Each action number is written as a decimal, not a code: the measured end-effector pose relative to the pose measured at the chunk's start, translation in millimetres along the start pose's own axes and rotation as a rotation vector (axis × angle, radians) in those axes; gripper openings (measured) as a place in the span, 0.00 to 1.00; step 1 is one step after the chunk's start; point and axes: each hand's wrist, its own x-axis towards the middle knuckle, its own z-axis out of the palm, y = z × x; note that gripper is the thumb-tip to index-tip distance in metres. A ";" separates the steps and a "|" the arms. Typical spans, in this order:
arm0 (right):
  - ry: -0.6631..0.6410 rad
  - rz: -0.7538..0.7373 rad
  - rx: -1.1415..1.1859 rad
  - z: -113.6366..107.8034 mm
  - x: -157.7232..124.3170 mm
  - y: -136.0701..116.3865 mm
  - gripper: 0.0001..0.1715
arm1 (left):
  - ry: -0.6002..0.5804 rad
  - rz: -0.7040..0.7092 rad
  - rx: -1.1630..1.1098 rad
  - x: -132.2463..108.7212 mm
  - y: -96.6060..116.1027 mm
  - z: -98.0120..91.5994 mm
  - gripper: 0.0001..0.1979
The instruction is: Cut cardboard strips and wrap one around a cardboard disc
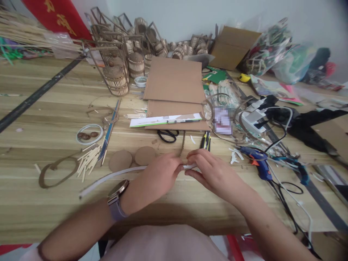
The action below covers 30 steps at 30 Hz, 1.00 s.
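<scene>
A long, thin white strip [114,174] runs from the lower left, passes under my left hand [164,172] and ends between my fingers. My left hand pinches it near that end, with a watch on the wrist. Close beside it, my right hand [209,170] has thumb and fingers closed on the short white tip. Two round cardboard discs [121,160] lie just beyond the strip on the left. Past my fingertips are black-handled scissors [168,136] and a yellow-and-black cutter [206,140]. My fingers partly hide the strip's end.
A blue glue gun [257,159] with its cable lies on the right, near a white power strip [252,117]. Cardboard sheets [175,79] fill the middle. Small wooden bucket models [116,78] stand at the back left. Loose sticks [88,159] and a white tape ring [89,126] lie left.
</scene>
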 end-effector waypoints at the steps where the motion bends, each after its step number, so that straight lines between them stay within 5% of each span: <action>1: 0.003 0.016 -0.007 1.1 -1.6 1.5 0.03 | 0.002 -0.006 0.035 -0.2 -1.0 1.0 0.11; 12: 0.021 0.153 0.047 10.3 -11.1 -0.7 0.04 | -0.025 0.019 0.216 4.2 1.5 0.1 0.11; 23: 0.087 0.423 0.198 22.8 -11.7 -5.8 0.05 | 0.089 0.189 0.426 11.2 -0.7 3.6 0.11; 30: 0.324 0.555 0.287 27.3 -8.7 -23.5 0.04 | 0.225 0.056 0.113 15.1 -8.6 3.1 0.09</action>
